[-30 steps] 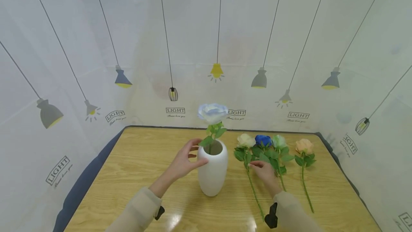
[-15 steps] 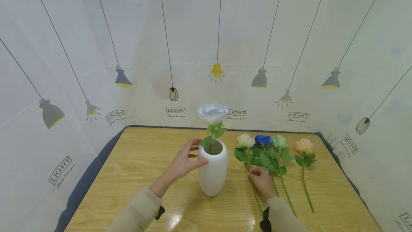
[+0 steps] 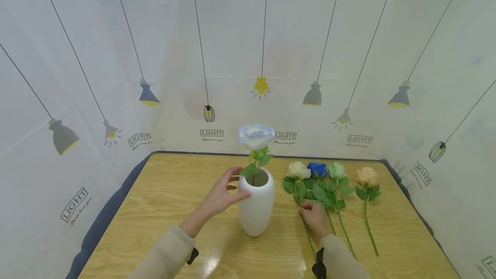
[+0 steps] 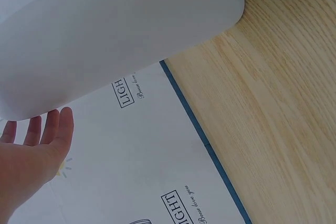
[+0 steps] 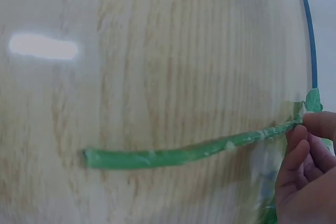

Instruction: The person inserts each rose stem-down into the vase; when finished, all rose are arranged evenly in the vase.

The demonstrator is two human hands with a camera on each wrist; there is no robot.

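A white vase (image 3: 255,210) stands upright on the table, with a white-and-pale-blue rose (image 3: 256,136) in its mouth. My left hand (image 3: 224,190) holds the vase near its rim from the left, thumb at the front and fingers round the far side. In the left wrist view, the fingertips (image 4: 65,116) meet the vase wall. To the right, my right hand (image 3: 315,218) pinches the green stem of a cream rose (image 3: 298,170) between thumb and index finger. The stem (image 5: 157,158) runs out to its cut end in the right wrist view.
Beside the cream rose lie a blue rose (image 3: 317,169), a pale green rose (image 3: 336,170) and, further right, a peach rose (image 3: 367,176). Their leaves overlap except for the peach one. Behind the wooden table (image 3: 174,184) hangs a white printed cloth (image 3: 232,46).
My right hand has moved down the cream rose's stem and closed its pinch. The cream rose has shifted slightly right. The left hand and vase have stayed still.
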